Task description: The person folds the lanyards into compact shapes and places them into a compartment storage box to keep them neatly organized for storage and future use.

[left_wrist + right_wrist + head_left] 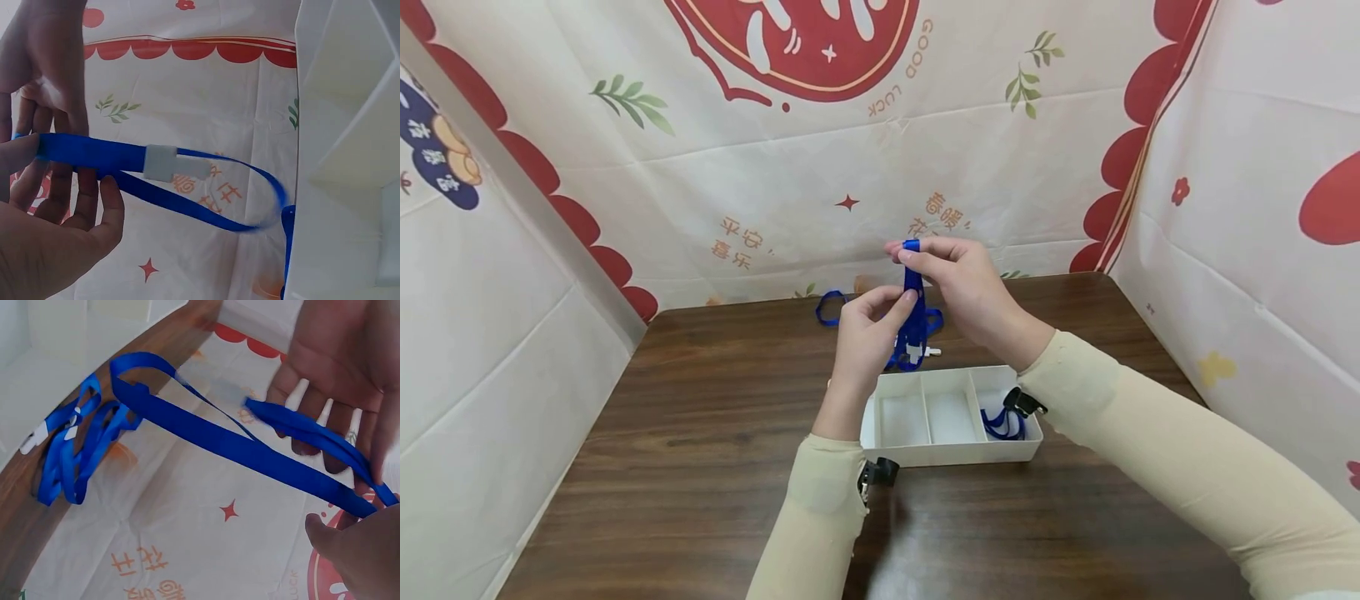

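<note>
Seen nearest on worktop (715, 467): white three-compartment tray (955, 457), looped blue lanyard (1004, 435) in its right compartment. Above and just beyond: doubled blue lanyard with white clip (160, 162), pinched in the fingers of both left hand (868, 329) and right hand (973, 287). Farther, toward the far edge: loose blue lanyards (934, 320). Possible faults: snagging, from hanging loop dipping among those; unravelling, from slackened pinch; twisting, from unevenly aligned layers.

My feed shows blue on the lanyard (125, 155) and whitish grey on its clip (160, 163). The tray (951, 456) reads off-white, the surface (700, 417) brown with darker wood-grain streaks. I make out cream sleeves (1150, 433), and a white backdrop (715, 175) patterned with red scallops (576, 218), green sprigs (634, 102) and orange lettering (752, 239).
</note>
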A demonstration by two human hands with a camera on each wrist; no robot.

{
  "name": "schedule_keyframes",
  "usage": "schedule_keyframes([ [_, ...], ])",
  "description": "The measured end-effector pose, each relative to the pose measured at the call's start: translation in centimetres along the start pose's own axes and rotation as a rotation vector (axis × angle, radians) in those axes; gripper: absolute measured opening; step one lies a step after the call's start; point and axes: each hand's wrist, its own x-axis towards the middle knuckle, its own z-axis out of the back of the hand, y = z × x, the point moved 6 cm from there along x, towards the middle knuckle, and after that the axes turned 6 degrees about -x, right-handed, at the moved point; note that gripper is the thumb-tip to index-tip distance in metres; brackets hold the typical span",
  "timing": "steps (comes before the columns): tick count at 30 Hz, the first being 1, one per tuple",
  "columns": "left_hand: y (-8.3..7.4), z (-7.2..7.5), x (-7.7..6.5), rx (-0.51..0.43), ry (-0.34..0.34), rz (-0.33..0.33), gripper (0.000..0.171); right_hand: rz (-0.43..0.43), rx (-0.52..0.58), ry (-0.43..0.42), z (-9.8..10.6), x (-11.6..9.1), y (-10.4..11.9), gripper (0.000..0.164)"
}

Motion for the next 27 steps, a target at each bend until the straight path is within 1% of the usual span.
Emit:
schedule_keyframes([
  [5,0.7,0.0,-0.1,0.021,0.007,0.003,0.022,-0.009,0.032,-0.027,0.3,0.2,0.6,0.024],
  [9,1.2,-0.1,-0.1,0.017,0.023,0.006,0.020,0.011,0.067,-0.047,0.5,0.5,1.1,0.022],
  [13,1.8,-0.4,-0.2,0.019,0.057,0.026,0.021,0.036,0.072,-0.050,0.7,0.5,1.7,0.024],
  [15,1.8,-0.5,-0.2,0.020,0.066,0.017,0.022,0.045,0.069,-0.048,0.6,0.5,1.9,0.026],
  [18,1.4,-0.3,-0.2,0.046,0.036,-0.044,0.024,0.053,0.063,-0.042,0.5,0.5,1.9,0.027],
  [21,0.5,-0.1,0.0,0.052,-0.008,-0.144,0.025,0.049,0.070,-0.033,0.2,0.6,1.8,0.028],
  [23,-0.1,-0.2,0.2,0.047,-0.017,-0.204,0.025,0.039,0.078,-0.022,0.0,0.6,1.6,0.028],
  [25,-0.5,-0.4,0.4,0.047,-0.019,-0.233,0.025,0.024,0.089,-0.005,-0.3,0.5,1.5,0.027],
  [27,-0.8,-0.5,0.6,0.058,-0.026,-0.243,0.025,0.017,0.090,0.018,-0.5,0.5,1.4,0.028],
])
